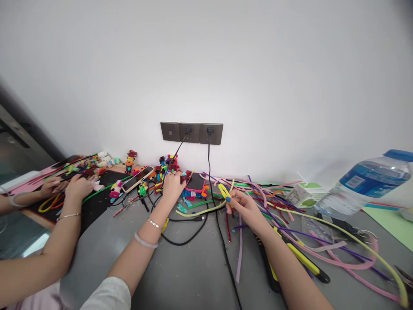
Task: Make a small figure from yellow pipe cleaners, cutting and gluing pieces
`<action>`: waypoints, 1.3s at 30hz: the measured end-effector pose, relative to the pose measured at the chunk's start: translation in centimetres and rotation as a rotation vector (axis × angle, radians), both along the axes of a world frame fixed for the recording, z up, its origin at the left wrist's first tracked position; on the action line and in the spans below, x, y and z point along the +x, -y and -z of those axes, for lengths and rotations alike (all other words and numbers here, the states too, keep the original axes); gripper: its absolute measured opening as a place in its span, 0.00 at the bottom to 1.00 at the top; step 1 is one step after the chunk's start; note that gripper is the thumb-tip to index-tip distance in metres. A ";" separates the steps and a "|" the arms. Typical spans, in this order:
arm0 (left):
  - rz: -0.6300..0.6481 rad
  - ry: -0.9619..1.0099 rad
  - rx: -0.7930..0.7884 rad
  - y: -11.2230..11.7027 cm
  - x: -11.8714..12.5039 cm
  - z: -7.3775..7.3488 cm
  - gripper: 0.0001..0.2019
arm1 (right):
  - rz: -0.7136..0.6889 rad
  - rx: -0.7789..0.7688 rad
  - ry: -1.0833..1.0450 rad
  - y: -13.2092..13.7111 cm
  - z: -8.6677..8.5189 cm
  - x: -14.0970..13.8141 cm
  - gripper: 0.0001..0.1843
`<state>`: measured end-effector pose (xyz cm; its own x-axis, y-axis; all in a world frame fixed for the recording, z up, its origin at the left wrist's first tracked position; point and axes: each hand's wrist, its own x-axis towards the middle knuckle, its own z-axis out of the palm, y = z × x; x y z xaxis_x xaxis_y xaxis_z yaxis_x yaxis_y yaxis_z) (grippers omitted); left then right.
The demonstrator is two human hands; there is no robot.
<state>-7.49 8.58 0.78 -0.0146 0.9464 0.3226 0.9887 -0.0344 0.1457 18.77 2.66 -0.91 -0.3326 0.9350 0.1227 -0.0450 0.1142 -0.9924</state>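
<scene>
My left hand (172, 186) reaches forward, fingers curled down onto small pipe-cleaner pieces beside a pink-cased phone (195, 182); what the fingers hold is hidden. My right hand (243, 206) pinches a yellow pipe cleaner (223, 190) bent into a loop at its top, its tail trailing left across the grey table (190, 271). A black cable (209, 159) runs from the wall sockets (191, 132) down between my hands.
Several coloured pipe cleaners (322, 245) sprawl across the right side. A water bottle (364, 183) lies at the right, near a small white box (305, 193). Black-and-yellow pliers (300, 258) lie under my right forearm. Another person's hands (69, 187) work at the left beside another phone (138, 178) and small figures (129, 160).
</scene>
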 end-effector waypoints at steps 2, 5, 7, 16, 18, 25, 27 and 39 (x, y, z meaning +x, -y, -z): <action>0.028 0.074 0.103 0.8 -0.5 -0.6 0.14 | -0.002 0.004 -0.009 0.0 -0.1 0.0 0.22; 0.066 0.138 0.177 3.0 -1.8 -1.3 0.14 | -0.008 0.006 -0.025 -0.1 -0.1 0.1 0.21; 0.059 0.099 0.169 4.8 -3.1 -1.2 0.13 | -0.011 0.005 -0.035 -0.2 -0.1 0.1 0.21; 0.041 -0.099 -0.072 8.3 -9.0 1.3 0.20 | -0.013 0.007 -0.025 -0.2 0.3 0.0 0.22; 0.090 -0.089 -0.072 8.5 -9.2 1.5 0.22 | -0.018 0.008 -0.025 -0.3 0.4 0.0 0.22; 0.096 0.097 -0.049 7.4 -9.3 0.3 0.30 | 0.007 0.002 -0.004 -0.2 0.0 0.0 0.23; 0.065 0.160 -0.086 6.2 -9.4 0.0 0.31 | 0.008 -0.002 -0.009 -0.1 0.0 0.0 0.23; -0.018 0.122 -0.118 -4.6 -4.3 -0.6 0.28 | 0.005 0.003 -0.018 -0.3 0.2 0.0 0.22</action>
<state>-11.82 13.15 1.40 -0.0639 0.9768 0.2043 0.9639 0.0074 0.2662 18.76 2.92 -1.07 -0.3258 0.9362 0.1318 -0.0621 0.1179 -0.9911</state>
